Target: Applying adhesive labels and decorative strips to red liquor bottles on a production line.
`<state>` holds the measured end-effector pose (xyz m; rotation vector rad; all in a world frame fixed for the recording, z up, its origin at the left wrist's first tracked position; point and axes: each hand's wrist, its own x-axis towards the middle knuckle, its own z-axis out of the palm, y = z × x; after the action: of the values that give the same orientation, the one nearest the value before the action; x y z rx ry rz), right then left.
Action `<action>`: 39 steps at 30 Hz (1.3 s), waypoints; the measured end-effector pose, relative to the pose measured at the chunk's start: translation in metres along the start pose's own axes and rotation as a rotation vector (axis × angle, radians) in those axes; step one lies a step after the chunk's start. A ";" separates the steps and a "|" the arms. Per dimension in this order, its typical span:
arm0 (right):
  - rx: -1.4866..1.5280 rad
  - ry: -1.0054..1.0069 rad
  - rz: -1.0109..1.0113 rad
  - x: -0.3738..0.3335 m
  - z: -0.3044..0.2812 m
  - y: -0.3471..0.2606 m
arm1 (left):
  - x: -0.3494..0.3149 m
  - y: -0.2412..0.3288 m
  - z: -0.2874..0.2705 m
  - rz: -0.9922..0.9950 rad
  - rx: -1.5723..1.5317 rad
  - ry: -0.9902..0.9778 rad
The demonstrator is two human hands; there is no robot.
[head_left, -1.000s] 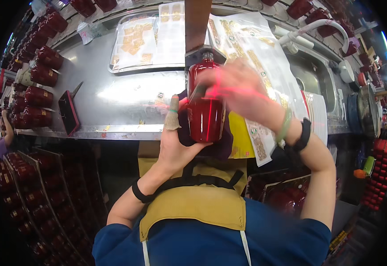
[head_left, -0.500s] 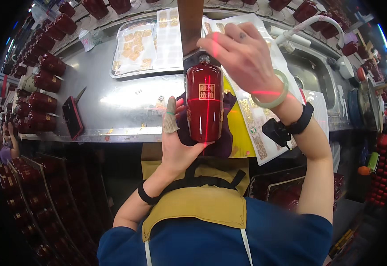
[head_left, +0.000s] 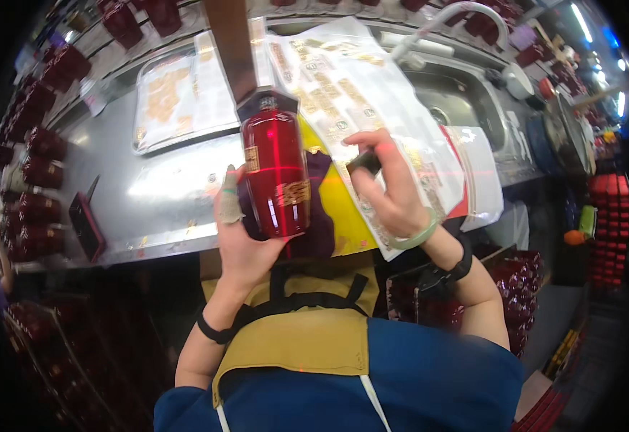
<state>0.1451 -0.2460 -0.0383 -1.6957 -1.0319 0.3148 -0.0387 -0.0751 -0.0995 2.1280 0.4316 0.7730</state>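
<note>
Fingers (head_left: 390, 149) of the right hand (head_left: 398, 193) pinch a small dark object (head_left: 363, 163) near label sheets (head_left: 347, 104). Left hand (head_left: 244, 248) holds red bottle (head_left: 271, 180): fingers against side, thumb at base.

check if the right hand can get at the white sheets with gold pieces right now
Probably yes: the white sheets lie right by the right hand, with nothing visible blocking the way, though the small dark object in its grasp may leave fewer fingers free.
</note>
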 end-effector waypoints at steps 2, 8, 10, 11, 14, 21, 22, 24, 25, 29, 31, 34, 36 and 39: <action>-0.172 0.035 0.062 -0.014 -0.009 0.005 | 0.001 -0.001 -0.001 0.002 -0.061 -0.036; -0.822 0.166 0.280 -0.018 -0.151 0.111 | -0.006 -0.012 -0.008 -0.064 -0.070 -0.098; -0.873 0.110 0.640 -0.014 -0.219 0.142 | -0.003 -0.011 -0.008 -0.053 -0.061 -0.109; -0.940 0.070 0.687 -0.017 -0.246 0.161 | -0.002 -0.011 -0.006 -0.050 -0.070 -0.113; -0.997 0.073 0.578 -0.024 -0.267 0.204 | -0.002 -0.007 -0.005 -0.066 -0.052 -0.096; -0.839 -0.052 0.528 -0.004 -0.291 0.241 | -0.001 -0.005 -0.009 -0.020 -0.014 -0.107; -0.715 -0.093 0.518 0.002 -0.284 0.240 | -0.002 -0.006 -0.008 -0.029 -0.005 -0.107; -0.724 0.024 0.433 -0.001 -0.268 0.239 | -0.004 -0.009 -0.008 -0.053 -0.009 -0.110; -0.676 0.127 0.472 -0.004 -0.266 0.238 | -0.003 -0.008 -0.008 -0.052 -0.009 -0.112; -0.561 0.432 0.451 -0.021 -0.288 0.241 | 0.001 0.002 -0.006 -0.013 -0.014 -0.066; -0.438 0.569 0.467 -0.011 -0.270 0.210 | -0.004 0.004 -0.008 0.037 0.068 0.006; -0.328 0.562 0.414 -0.014 -0.257 0.150 | -0.006 0.001 -0.010 0.044 0.031 0.010; -0.422 0.461 0.277 -0.015 -0.224 0.103 | -0.008 0.000 -0.011 0.040 0.043 0.012; -0.375 0.344 0.262 -0.027 -0.165 0.045 | -0.006 0.001 -0.009 0.068 0.007 0.014</action>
<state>0.2582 -0.3759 -0.0206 -2.1391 -0.6391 -0.0125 -0.0490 -0.0732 -0.0967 2.1546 0.3714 0.8262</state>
